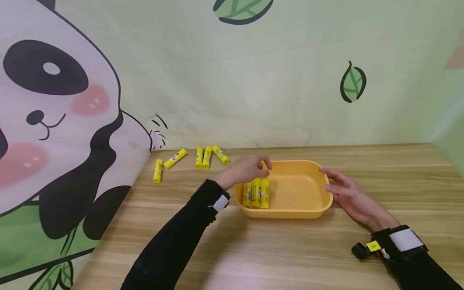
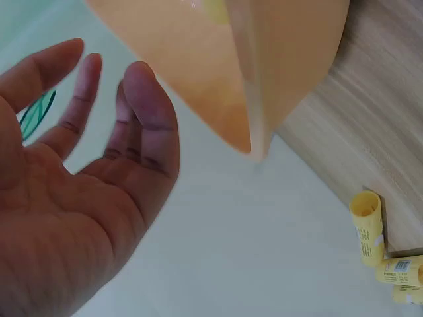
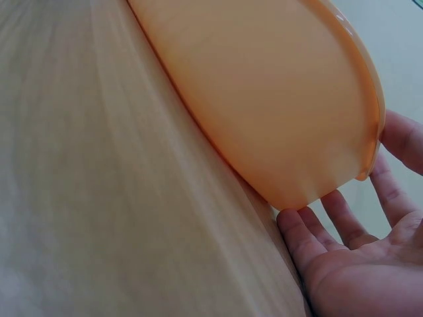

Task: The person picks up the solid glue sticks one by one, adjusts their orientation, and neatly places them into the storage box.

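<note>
Wood-grain table [image 1: 290, 251]: we note left hand [image 1: 244, 170] relaxed, empty; right hand [image 1: 357, 202], unclenched against the tray [image 1: 286, 214], should steady it.

Left sleeve [image 1: 163, 241] and right sleeve [image 1: 424, 270] are black, the black left wrist strap [image 1: 209, 194] carries a small white patch [image 1: 220, 203], the black right wrist strap [image 1: 386, 238] a wider white rectangle [image 1: 406, 240], and a little black device [image 1: 360, 251] with a yellow, dark-printed tag [image 1: 373, 246] juts off the right one.

We had our left hand [image 2: 92, 185] near an orange tray [image 2: 256, 99]; three yellow tubes [image 2: 369, 234] lay on the wooden table [image 2: 370, 112].
</note>
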Demonstrator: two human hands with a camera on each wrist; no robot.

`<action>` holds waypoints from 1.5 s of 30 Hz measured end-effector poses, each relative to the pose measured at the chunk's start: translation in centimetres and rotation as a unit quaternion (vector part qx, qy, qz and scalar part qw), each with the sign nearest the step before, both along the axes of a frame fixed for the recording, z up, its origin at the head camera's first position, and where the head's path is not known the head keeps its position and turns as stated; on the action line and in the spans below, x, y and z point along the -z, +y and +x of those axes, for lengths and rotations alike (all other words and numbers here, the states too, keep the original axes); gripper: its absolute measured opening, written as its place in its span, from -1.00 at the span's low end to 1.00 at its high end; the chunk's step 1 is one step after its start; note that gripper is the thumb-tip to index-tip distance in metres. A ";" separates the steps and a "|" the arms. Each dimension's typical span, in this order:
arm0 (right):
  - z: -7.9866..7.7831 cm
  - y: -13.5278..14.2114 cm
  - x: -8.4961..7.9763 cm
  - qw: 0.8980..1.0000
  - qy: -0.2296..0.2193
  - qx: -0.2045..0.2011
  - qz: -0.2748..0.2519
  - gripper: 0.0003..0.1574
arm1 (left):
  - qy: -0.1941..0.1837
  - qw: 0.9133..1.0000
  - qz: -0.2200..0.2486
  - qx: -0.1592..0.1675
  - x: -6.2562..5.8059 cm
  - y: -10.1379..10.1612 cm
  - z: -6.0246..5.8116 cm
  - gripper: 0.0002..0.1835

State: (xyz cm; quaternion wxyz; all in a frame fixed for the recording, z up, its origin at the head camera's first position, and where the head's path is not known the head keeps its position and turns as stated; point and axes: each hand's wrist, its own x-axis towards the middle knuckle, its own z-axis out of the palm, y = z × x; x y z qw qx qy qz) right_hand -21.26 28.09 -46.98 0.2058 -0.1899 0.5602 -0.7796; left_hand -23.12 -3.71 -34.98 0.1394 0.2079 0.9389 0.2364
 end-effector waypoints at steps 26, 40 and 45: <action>0.1 0.1 -0.3 1.000 0.006 0.004 0.009 -0.37 | 0.104 0.958 0.231 -0.136 0.7 -6.1 -1.0 -0.77; 0.3 0.1 -0.1 1.000 -0.009 0.014 0.014 -0.36 | 0.101 0.908 0.354 -0.201 0.1 -8.8 -1.1 -0.74; 0.3 0.1 0.0 1.000 -0.005 0.008 0.004 -0.37 | 0.102 0.893 0.386 -0.205 0.3 -9.3 -1.5 -0.74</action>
